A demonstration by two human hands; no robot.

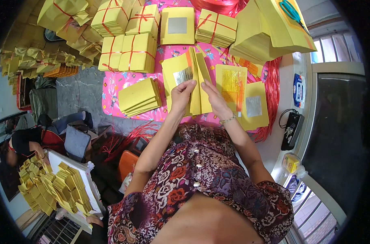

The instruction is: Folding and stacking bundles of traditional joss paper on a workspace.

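Note:
Between my hands stands a folded stack of yellow joss paper [201,67], its upper edges fanned apart. My left hand [182,97] is closed in a pinch at the stack's left part, beside a sheet with a silver foil square [182,75]. Along the right side, my right hand [216,101] grips the folded sheets, fingers pointing up; its inner fingers are partly hidden. Right of it lie a sheet with a gold foil panel [231,81] and a sheet with a silver square [255,106]. A folded yellow pile [139,98] rests to the left.
Bundles tied with red string [137,53] fill the back of the pink tablecloth [112,91]. Teal scissors [290,10] lie on a tall paper stack [254,32]. Red plastic strands [272,93] hang at the right. At lower left, a person handles yellow paper on a white board [87,183].

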